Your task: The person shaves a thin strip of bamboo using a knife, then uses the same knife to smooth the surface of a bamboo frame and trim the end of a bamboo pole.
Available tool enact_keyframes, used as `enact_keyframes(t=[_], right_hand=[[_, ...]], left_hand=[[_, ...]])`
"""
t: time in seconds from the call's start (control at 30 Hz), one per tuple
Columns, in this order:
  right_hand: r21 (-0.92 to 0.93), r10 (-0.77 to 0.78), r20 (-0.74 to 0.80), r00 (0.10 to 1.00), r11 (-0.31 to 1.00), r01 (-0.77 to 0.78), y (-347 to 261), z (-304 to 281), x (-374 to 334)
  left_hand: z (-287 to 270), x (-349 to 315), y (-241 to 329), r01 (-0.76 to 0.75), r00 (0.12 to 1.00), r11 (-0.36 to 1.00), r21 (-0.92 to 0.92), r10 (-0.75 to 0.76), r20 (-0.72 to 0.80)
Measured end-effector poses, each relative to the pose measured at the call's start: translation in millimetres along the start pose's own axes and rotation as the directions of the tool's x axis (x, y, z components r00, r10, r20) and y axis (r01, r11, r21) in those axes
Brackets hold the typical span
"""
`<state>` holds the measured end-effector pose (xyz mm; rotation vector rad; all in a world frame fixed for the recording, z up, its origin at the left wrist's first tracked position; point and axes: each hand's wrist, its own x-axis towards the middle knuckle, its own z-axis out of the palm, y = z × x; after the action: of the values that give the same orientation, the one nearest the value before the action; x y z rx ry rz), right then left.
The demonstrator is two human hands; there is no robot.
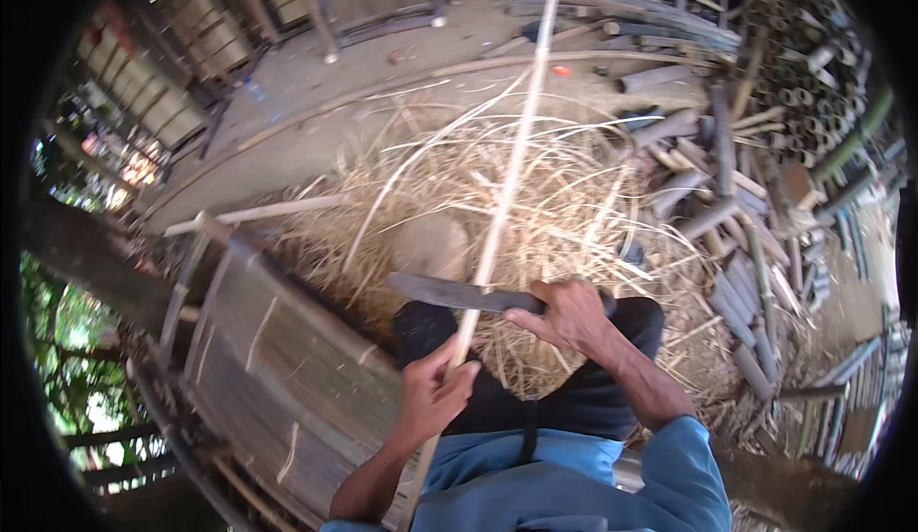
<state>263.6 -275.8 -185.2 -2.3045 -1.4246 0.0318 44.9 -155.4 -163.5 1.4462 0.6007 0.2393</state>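
A long pale bamboo strip (512, 169) runs from beside my left hip out to the far side of the yard. My left hand (435, 389) is closed around its near part, above my left thigh. In my right hand (569, 317) is the handle of a large dark-bladed knife (445, 291), held level above my knees. The blade points left and crosses the strip just beyond my left hand; whether its edge cuts into the strip I cannot tell. Beyond the blade, a round wooden block (430, 245) sits among the shavings.
A heap of thin bamboo shavings (564, 207) covers the ground before me. At my left is a slatted bamboo bench (306, 369). Cut bamboo pieces (703, 217) lie at the right, with stacked hollow tubes (813, 92) behind. A clear bottle (258, 99) stands at far left.
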Motion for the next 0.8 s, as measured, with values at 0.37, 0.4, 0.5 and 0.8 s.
enact_keyframes(t=[0.37, 0.4, 0.5, 0.8], right_hand=[[-0.144, 0.367, -0.035, 0.930, 0.918, -0.368, 151, -45, 105], [-0.060, 0.466, -0.018, 0.885, 0.883, -0.466, 165, -52, 112], [-0.064, 0.488, -0.198, 0.850, 0.859, -0.508, 190, -66, 122], [0.224, 0.301, 0.048, 0.952, 0.926, -0.304, 78, -3, 44]], left_hand=[[-23, -91, 9, 0.237, 0.971, 0.955, 0.178, -0.228, -0.071], [-23, -99, 8, 0.221, 0.975, 0.972, 0.082, -0.218, -0.045], [-22, -115, 8, 0.341, 0.940, 0.940, 0.005, -0.341, 0.003], [-16, -33, -6, 0.081, 0.997, 0.996, -0.046, -0.081, 0.005]])
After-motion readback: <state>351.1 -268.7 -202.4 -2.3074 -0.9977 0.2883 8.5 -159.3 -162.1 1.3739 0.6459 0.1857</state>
